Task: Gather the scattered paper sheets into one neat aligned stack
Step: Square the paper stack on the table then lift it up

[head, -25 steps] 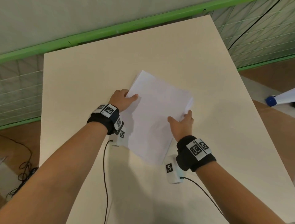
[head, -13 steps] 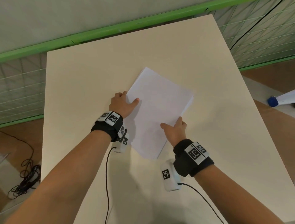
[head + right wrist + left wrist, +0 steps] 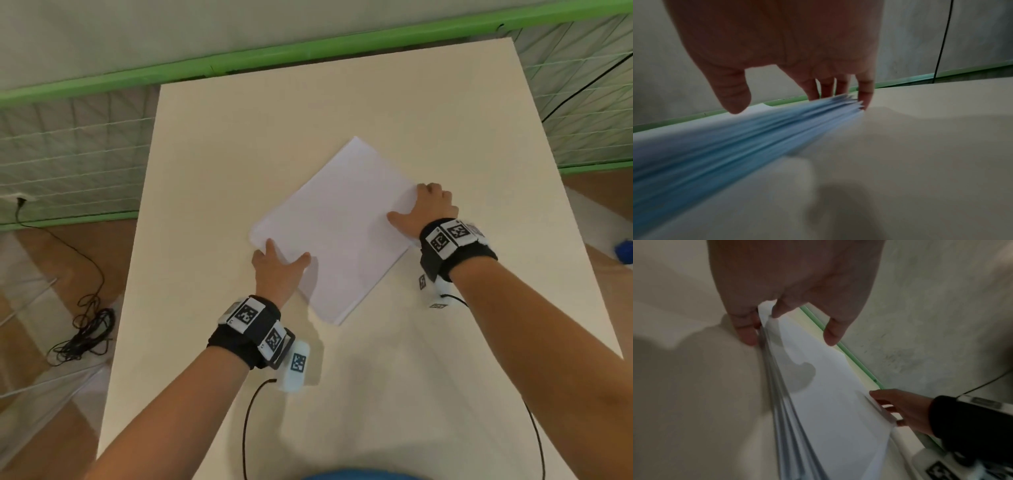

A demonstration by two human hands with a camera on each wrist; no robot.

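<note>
Gently now, with left hand (image 3: 278, 270) and right hand (image 3: 426, 212) each pinching opposite corners of the white paper stack (image 3: 337, 233), square those fanned edges against the pale beige table (image 3: 428, 377).

paper stack (image 3: 735, 142) edge blurred in right wrist view, blue object (image 3: 624, 251) cut off

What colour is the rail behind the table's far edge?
Bright green. The rail runs along the wall behind the table, clearest in the head view.
</note>
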